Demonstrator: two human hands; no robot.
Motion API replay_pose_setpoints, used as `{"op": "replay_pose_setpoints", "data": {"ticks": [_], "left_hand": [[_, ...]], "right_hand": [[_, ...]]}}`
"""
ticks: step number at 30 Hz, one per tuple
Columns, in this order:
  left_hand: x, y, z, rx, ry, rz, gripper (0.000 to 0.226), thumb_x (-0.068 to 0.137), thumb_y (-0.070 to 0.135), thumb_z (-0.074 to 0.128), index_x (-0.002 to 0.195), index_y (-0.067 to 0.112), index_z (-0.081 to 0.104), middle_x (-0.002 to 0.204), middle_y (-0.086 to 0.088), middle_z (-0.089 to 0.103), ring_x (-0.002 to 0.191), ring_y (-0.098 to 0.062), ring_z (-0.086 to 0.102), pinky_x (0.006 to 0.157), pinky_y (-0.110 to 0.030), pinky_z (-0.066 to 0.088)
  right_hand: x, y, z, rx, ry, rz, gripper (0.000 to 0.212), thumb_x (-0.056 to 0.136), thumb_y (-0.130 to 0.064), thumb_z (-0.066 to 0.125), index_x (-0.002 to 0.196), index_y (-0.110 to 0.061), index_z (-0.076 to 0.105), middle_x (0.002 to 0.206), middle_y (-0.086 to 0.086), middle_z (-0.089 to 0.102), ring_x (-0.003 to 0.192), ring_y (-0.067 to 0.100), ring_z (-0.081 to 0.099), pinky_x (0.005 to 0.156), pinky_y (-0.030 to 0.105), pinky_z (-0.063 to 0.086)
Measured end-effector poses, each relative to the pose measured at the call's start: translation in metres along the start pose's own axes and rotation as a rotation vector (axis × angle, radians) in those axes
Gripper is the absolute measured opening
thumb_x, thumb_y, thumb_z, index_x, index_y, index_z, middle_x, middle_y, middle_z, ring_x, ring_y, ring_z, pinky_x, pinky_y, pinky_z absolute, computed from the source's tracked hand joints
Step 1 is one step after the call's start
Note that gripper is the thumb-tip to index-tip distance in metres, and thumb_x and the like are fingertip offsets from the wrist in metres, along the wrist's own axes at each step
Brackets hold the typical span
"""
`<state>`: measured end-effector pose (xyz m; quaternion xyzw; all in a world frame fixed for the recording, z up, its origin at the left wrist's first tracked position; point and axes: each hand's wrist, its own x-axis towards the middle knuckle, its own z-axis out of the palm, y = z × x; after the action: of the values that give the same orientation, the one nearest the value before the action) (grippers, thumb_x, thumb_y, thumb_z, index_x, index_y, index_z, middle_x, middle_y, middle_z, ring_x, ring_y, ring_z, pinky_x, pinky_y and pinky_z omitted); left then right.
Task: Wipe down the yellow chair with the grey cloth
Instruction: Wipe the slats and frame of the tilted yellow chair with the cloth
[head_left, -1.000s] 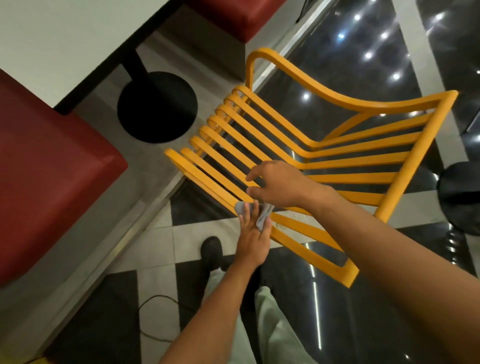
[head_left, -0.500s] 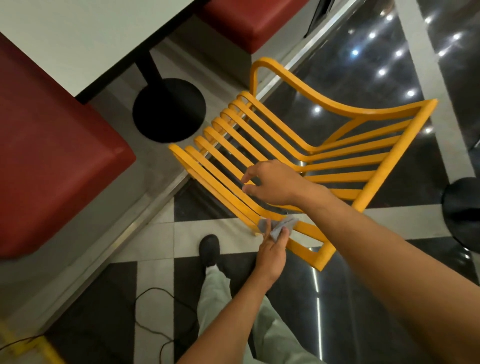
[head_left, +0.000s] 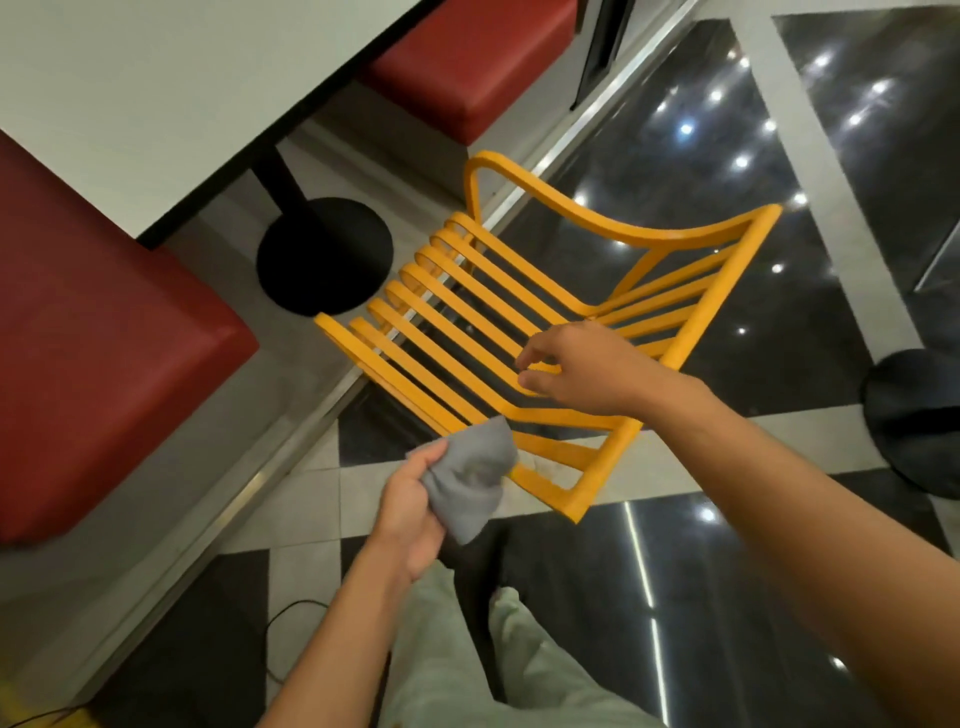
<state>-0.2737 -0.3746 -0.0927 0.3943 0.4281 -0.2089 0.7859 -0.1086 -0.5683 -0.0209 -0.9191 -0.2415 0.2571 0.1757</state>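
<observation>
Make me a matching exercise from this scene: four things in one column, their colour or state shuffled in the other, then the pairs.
Things:
1. cloth
2. chair
3. right hand
4. bench seat

Descriptions:
A. red, padded
B. yellow, slatted
C. grey, bunched in the left hand
D. empty, fingers curled over the slats

Pairs: 1-C, 2-B, 3-D, 4-A

Soft matt grey cloth (head_left: 470, 480), smooth painted yellow chair (head_left: 613, 234) (glossy dark floor tiles (head_left: 701, 130))

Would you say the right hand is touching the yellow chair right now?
Cannot tell: in the head view the right hand overlaps the yellow chair slats, fingers curled, contact unclear.
</observation>
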Motion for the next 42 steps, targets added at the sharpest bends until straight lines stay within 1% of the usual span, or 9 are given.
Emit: {"op": "replay_pose_setpoints", "data": {"ticks": [7, 12, 18, 21, 26, 29, 34, 37, 42], "left_hand": [[0.057, 0.005, 0.015, 0.440, 0.132, 0.056, 0.057, 0.101, 0.042, 0.050, 0.151, 0.014, 0.049, 0.153, -0.013, 0.048, 0.142, -0.031, 0.043, 0.107, -0.044, 0.034], [0.045, -0.060, 0.061, 0.493, 0.053, 0.043, 0.076, 0.098, 0.051, 0.051, 0.163, 0.032, 0.017, 0.158, -0.002, 0.043, 0.129, -0.017, 0.045, 0.104, -0.033, 0.034], [-0.018, -0.078, 0.086, 0.389, 0.008, -0.005, 0.059, 0.102, 0.052, 0.048, 0.153, 0.023, 0.043, 0.149, -0.001, 0.052, 0.134, -0.020, 0.048, 0.110, -0.034, 0.035], [-0.044, -0.074, 0.083, 0.307, -0.019, -0.053, 0.077, 0.090, 0.065, 0.057, 0.153, 0.021, 0.045, 0.150, -0.001, 0.054, 0.138, -0.020, 0.051, 0.123, -0.042, 0.032], [-0.049, -0.032, 0.065, 0.108, -0.022, 0.022, 0.041, 0.099, 0.037, 0.058, 0.132, 0.013, 0.066, 0.131, -0.009, 0.072, 0.123, -0.023, 0.066, 0.115, -0.043, 0.044], [-0.043, -0.022, 0.062, 0.295, 0.002, 0.086, 0.064, 0.089, 0.051, 0.064, 0.140, 0.014, 0.061, 0.146, -0.009, 0.061, 0.135, -0.024, 0.054, 0.120, -0.041, 0.035], [-0.052, -0.061, 0.087, 0.612, -0.185, 0.050, 0.057, 0.104, 0.050, 0.044, 0.157, 0.029, 0.038, 0.157, 0.009, 0.041, 0.141, -0.010, 0.039, 0.110, -0.028, 0.030], [-0.052, -0.084, 0.088, 0.709, -0.211, 0.055, 0.077, 0.099, 0.061, 0.047, 0.162, 0.043, 0.007, 0.170, 0.008, 0.021, 0.153, -0.015, 0.026, 0.120, -0.036, 0.024], [-0.054, -0.080, 0.085, 1.203, -0.351, 0.301, 0.067, 0.104, 0.063, 0.025, 0.152, 0.055, -0.021, 0.162, 0.023, -0.033, 0.155, -0.008, -0.022, 0.130, -0.049, 0.004]], "right_hand": [[-0.034, 0.028, 0.004, -0.048, 0.027, 0.022, 0.026, 0.098, -0.041, 0.063, 0.117, -0.028, 0.074, 0.118, -0.008, 0.074, 0.109, 0.016, 0.066, 0.089, 0.039, 0.057], [-0.045, 0.038, 0.016, -0.063, 0.022, 0.011, 0.022, 0.096, -0.037, 0.066, 0.115, -0.029, 0.074, 0.117, -0.008, 0.074, 0.112, 0.015, 0.063, 0.093, 0.039, 0.054], [-0.050, 0.039, 0.011, -0.021, 0.075, 0.028, 0.021, 0.096, -0.029, 0.066, 0.115, -0.027, 0.075, 0.116, -0.006, 0.074, 0.113, 0.016, 0.063, 0.090, 0.032, 0.048], [-0.050, 0.035, 0.007, 0.051, 0.047, 0.031, 0.026, 0.093, -0.022, 0.063, 0.114, -0.031, 0.075, 0.120, -0.009, 0.074, 0.116, 0.014, 0.063, 0.094, 0.034, 0.051], [-0.051, 0.034, -0.002, 0.147, 0.122, 0.055, 0.031, 0.086, -0.027, 0.058, 0.110, -0.034, 0.076, 0.116, -0.012, 0.075, 0.113, 0.013, 0.066, 0.093, 0.043, 0.056], [-0.057, 0.034, -0.007, 0.163, 0.149, 0.064, 0.031, 0.084, -0.028, 0.060, 0.110, -0.031, 0.078, 0.113, -0.011, 0.076, 0.112, 0.013, 0.067, 0.094, 0.042, 0.056], [-0.069, 0.030, -0.008, 0.203, 0.107, 0.125, 0.036, 0.073, -0.032, 0.063, 0.105, -0.035, 0.077, 0.106, -0.017, 0.072, 0.103, 0.006, 0.063, 0.090, 0.035, 0.056], [-0.079, 0.027, -0.007, 0.260, 0.146, 0.183, 0.032, 0.073, -0.025, 0.066, 0.101, -0.034, 0.078, 0.101, -0.019, 0.069, 0.100, 0.006, 0.063, 0.090, 0.032, 0.054], [-0.097, 0.027, -0.006, 0.291, 0.276, 0.317, 0.028, 0.074, -0.025, 0.070, 0.099, -0.034, 0.078, 0.106, -0.017, 0.073, 0.104, 0.008, 0.065, 0.091, 0.028, 0.051]]}}
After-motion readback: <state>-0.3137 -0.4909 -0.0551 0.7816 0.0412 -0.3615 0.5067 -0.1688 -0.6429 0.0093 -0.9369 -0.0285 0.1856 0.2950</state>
